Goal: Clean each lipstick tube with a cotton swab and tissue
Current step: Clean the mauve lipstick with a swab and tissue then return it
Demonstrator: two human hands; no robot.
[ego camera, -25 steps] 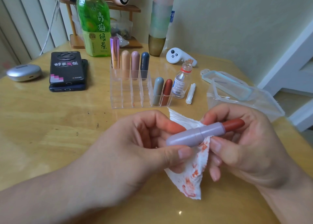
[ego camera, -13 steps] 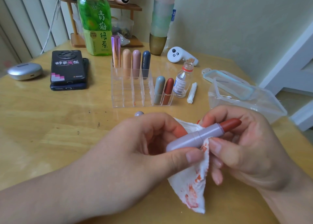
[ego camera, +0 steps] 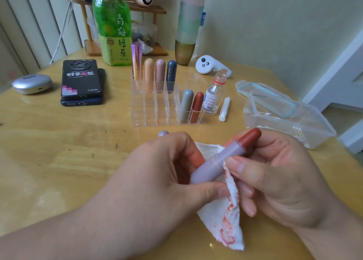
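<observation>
My left hand (ego camera: 157, 181) grips the base of an uncapped lilac lipstick tube (ego camera: 216, 161), whose red bullet points up and to the right. My right hand (ego camera: 279, 177) pinches a white tissue (ego camera: 225, 220), stained red, against the tube's upper part. The tube's lilac cap (ego camera: 163, 133) lies on the table just beyond my left knuckles. A clear acrylic organiser (ego camera: 157, 110) behind holds several capped lipsticks. Cotton swabs (ego camera: 225, 109) lie beside a small glass bottle (ego camera: 213, 94).
A clear plastic box (ego camera: 284, 122) with swabs and its loose lid stands at the right. Two stacked phones (ego camera: 81, 83) and a silver case (ego camera: 31, 84) lie at the left. A green tea bottle (ego camera: 113, 24), a white controller (ego camera: 210, 66) and a wooden shelf stand at the back.
The lipstick has tilted, its red tip rising up and to the right. My hands and the tissue have shifted slightly, and the lilac cap has come into view behind my left hand.
</observation>
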